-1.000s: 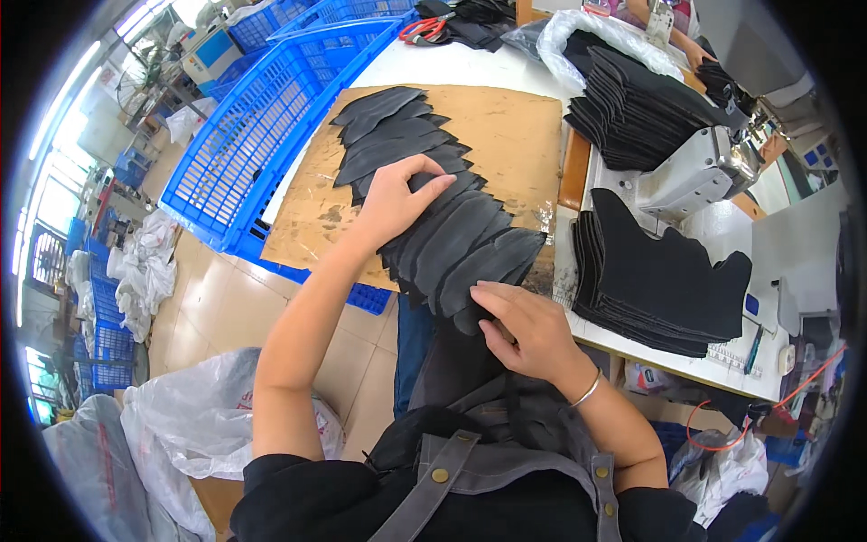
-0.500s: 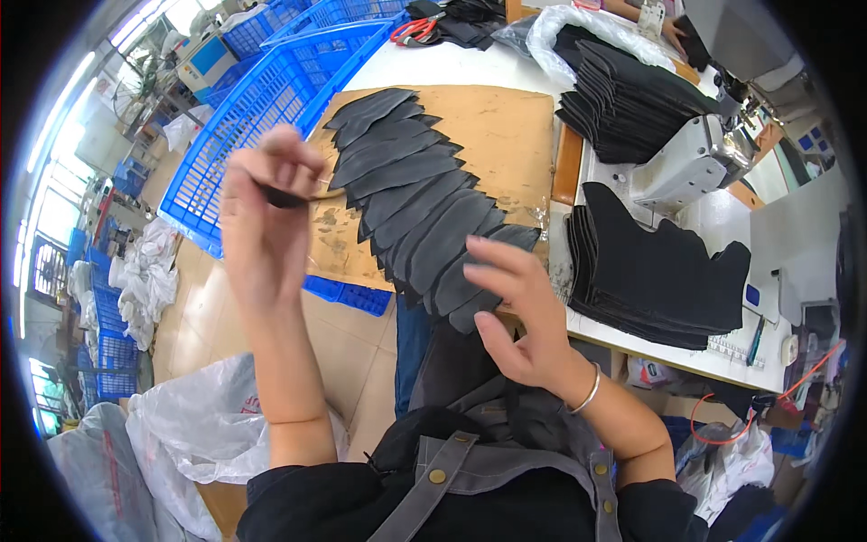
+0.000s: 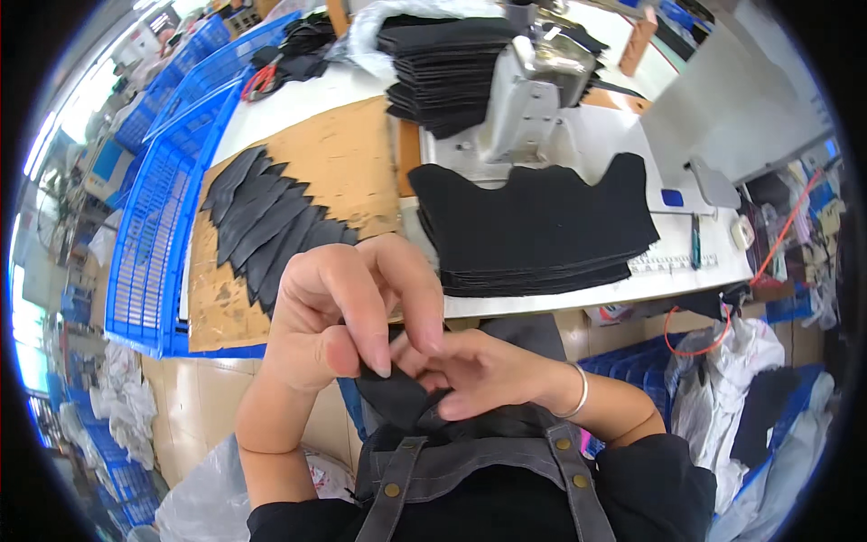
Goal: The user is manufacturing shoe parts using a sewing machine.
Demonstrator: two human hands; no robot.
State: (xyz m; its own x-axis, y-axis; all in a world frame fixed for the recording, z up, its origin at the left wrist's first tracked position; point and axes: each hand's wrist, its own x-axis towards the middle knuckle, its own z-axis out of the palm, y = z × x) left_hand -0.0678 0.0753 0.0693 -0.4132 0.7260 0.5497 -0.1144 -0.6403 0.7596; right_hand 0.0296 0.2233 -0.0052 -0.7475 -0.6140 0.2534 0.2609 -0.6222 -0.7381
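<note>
In front of my chest, my left hand (image 3: 339, 312) pinches a small black cut piece (image 3: 397, 390) between thumb and fingers. My right hand (image 3: 488, 370) meets it from the other side, fingers curled, its thumb at the piece's edge; part of its grip is hidden behind the left fingers. Beyond my left hand, overlapping dark grey leaf-shaped pieces (image 3: 262, 212) lie fanned in a row on a worn brown board (image 3: 348, 135). My left hand covers the near end of that row.
A stack of black shaped panels (image 3: 542, 226) lies on the white table (image 3: 673, 244), before a sewing machine (image 3: 519, 99). Behind is another black stack (image 3: 442, 77). Blue baskets (image 3: 167, 235) stand left; red-handled scissors (image 3: 262, 81) and a teal-handled tool (image 3: 695, 242) lie on the table.
My hands have come together before my chest, with the black piece between them. The left came in from beside the board, the right from over the fanned row. The view has swung right.
</note>
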